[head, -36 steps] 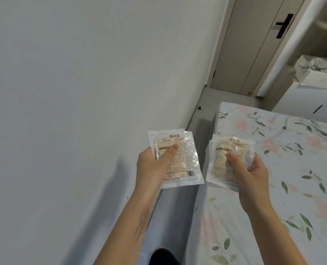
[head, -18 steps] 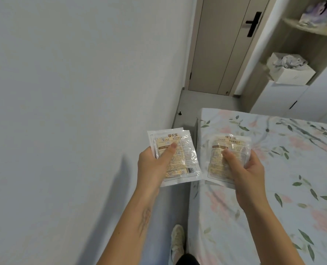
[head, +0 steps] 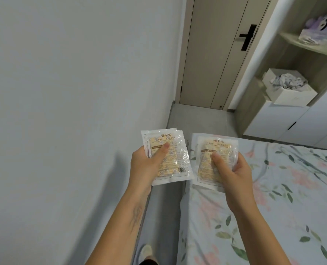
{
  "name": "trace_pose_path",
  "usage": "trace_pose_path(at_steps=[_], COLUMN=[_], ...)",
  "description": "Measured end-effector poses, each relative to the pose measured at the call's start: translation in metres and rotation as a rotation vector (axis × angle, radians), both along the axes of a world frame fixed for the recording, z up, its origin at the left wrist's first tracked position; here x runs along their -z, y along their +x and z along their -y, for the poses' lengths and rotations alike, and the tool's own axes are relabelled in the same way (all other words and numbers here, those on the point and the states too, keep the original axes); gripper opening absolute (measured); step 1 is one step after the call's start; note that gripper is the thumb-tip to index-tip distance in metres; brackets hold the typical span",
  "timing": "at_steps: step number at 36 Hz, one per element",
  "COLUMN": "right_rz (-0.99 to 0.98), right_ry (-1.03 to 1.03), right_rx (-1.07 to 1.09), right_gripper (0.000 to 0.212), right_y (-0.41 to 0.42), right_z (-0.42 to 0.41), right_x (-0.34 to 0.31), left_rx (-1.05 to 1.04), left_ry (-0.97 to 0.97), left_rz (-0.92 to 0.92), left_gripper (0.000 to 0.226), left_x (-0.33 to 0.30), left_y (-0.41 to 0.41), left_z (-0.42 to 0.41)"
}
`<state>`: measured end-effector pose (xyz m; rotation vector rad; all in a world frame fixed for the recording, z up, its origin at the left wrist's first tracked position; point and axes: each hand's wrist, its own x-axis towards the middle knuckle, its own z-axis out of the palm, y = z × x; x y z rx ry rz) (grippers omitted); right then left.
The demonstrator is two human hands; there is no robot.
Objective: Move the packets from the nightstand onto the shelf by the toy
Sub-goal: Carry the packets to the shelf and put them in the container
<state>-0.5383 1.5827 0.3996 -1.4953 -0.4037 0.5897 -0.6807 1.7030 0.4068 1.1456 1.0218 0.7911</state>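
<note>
My left hand (head: 146,165) grips a small stack of clear hand-warmer packets (head: 175,153) with yellow print, thumb pressed on the front. My right hand (head: 233,173) holds a second stack of the same packets (head: 208,150) in the same way, over the bed's near corner. Both stacks are held upright at chest height, side by side. Far off at the upper right, a purple plush toy (head: 320,23) sits on a curved wooden shelf (head: 309,47). The nightstand is out of view.
A narrow grey floor strip (head: 195,119) runs between the white wall on the left and the floral bed (head: 273,197) on the right, toward a closed beige door (head: 216,50). A white box with cloth (head: 288,88) stands on the white cabinet (head: 285,123) below the shelf.
The view has swung and advanced toward the door. The shelf with the toy has come into view at the upper right. Both hands keep their packets, held the same way.
</note>
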Motion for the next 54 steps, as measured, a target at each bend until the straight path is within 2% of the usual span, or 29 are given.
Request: trace_pose_path(at_steps=[5,15,20,31,35,38,45,54], right_rz=[-0.001,-0.001,0.004,-0.039,-0.069,-0.077,-0.063,-0.074], right_ry=[0.007,0.06,0.081,0.115,0.112,0.108,0.136,0.13], right_rx=[-0.006,0.029,0.057,0.12,0.165,0.192,0.23,0.332], right_gripper=[0.019,0.025,0.019,0.016,0.025,0.021,0.022,0.023], right_y=[0.051,0.185,0.258,0.38,0.425,0.464,0.586,0.764], right_z=[-0.064,-0.223,-0.296,-0.391,-0.422,-0.453,-0.547,-0.645], right_x=[0.006,0.013,0.0,-0.008,-0.003,0.003,0.016,-0.005], left_rx=[0.008,0.028,0.052,0.082,0.098,0.11,0.18,0.329], left_ry=[0.012,-0.033,-0.016,-0.015,-0.034,-0.042,-0.024,0.023], left_rz=[-0.016,0.014,0.015,-0.007,-0.025,-0.034,-0.032,-0.024], left_gripper=[0.017,0.014,0.012,0.009,0.01,0.007,0.011,0.015], left_x=[0.003,0.015,0.005,0.004,0.011,0.017,0.024,-0.009], left_y=[0.055,0.19,0.264,0.383,0.425,0.464,0.601,0.809], left_z=[-0.067,-0.226,-0.303,-0.414,-0.453,-0.487,-0.587,-0.69])
